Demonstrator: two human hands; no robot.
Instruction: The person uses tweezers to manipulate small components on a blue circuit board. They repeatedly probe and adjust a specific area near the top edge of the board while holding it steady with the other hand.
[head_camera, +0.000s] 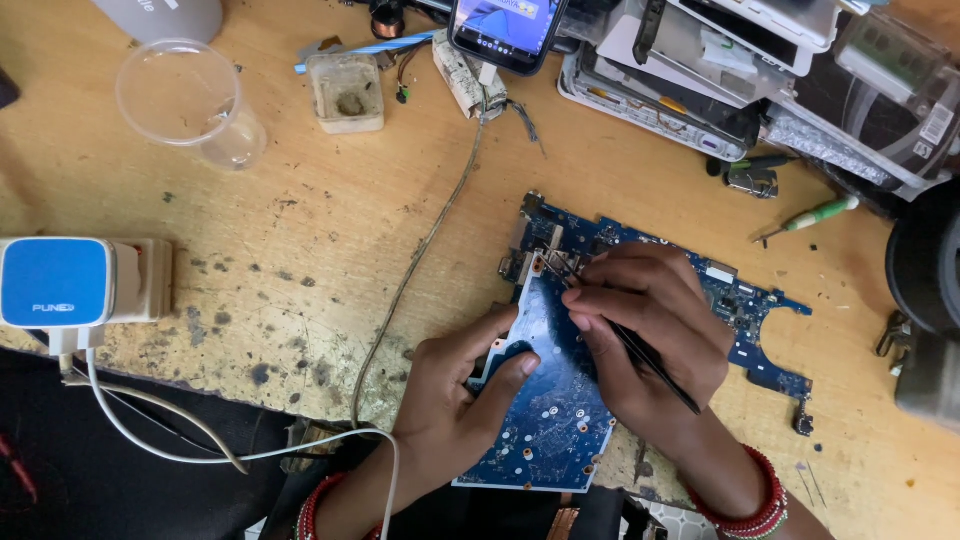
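A blue circuit board (545, 400) is steadied at the near tabletop (330, 200) edge by the left hand (455, 395), fingers curled on its left side. Just right, thin black tweezers (640, 350) are pinched in the right hand (650, 335), tip on the board's upper-left corner. Further out at 10 o'clock, a clear plastic cup (190, 100) is lying; a phone (505, 30) is seen at 12.

Blue circuit board (550, 400) lying flat at the table's near edge, lower centre of the frame, dotted with solder points, thin black tweezers (625, 335) slanting across its upper part
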